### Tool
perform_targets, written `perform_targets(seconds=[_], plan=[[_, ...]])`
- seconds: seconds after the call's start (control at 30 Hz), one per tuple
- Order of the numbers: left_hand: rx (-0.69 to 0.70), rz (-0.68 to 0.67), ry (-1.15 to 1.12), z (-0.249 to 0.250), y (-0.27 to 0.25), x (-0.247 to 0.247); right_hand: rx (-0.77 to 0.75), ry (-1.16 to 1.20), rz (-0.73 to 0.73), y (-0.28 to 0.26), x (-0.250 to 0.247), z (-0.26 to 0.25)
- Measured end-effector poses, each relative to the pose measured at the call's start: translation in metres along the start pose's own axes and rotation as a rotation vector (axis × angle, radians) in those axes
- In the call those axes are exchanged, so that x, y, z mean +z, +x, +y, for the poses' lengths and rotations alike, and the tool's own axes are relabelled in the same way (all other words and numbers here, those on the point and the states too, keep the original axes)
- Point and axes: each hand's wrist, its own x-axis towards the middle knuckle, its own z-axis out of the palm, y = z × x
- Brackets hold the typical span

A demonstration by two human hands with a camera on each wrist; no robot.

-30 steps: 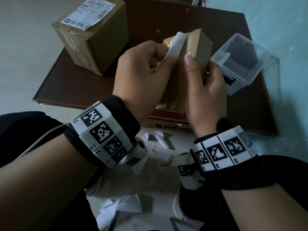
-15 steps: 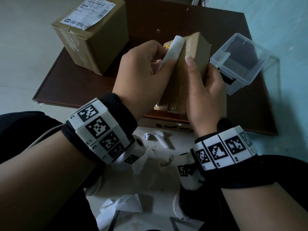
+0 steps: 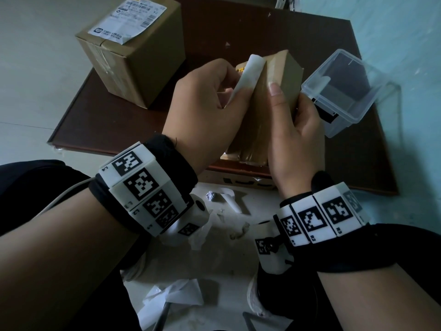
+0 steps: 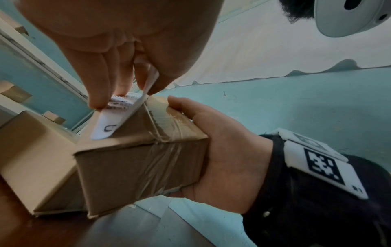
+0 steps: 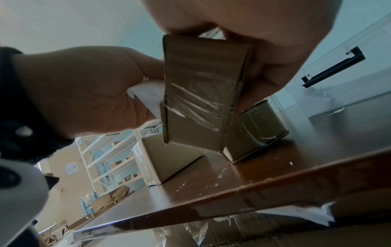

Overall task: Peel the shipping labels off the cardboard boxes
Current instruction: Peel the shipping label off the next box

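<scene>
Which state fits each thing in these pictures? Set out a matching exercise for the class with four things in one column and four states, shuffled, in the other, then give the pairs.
Things
1. small cardboard box
2. partly peeled shipping label
3. large cardboard box
4. clear plastic container

States
A. stands on the brown table with its label fully stuck on top
B. pinched by the left hand
C. sits open at the table's right side
D. held up in the right hand, taped around

Pairs: 1-D, 2-B, 3-A, 4-C
</scene>
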Motion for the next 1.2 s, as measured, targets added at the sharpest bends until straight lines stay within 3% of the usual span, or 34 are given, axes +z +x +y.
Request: perform_targets(seconds=[1.2], plan=[[0.007, -0.015, -0.004, -0.0038, -0.0011, 0.0009, 0.028, 0.038, 0.014, 0.0023, -0.0011, 0.0026]])
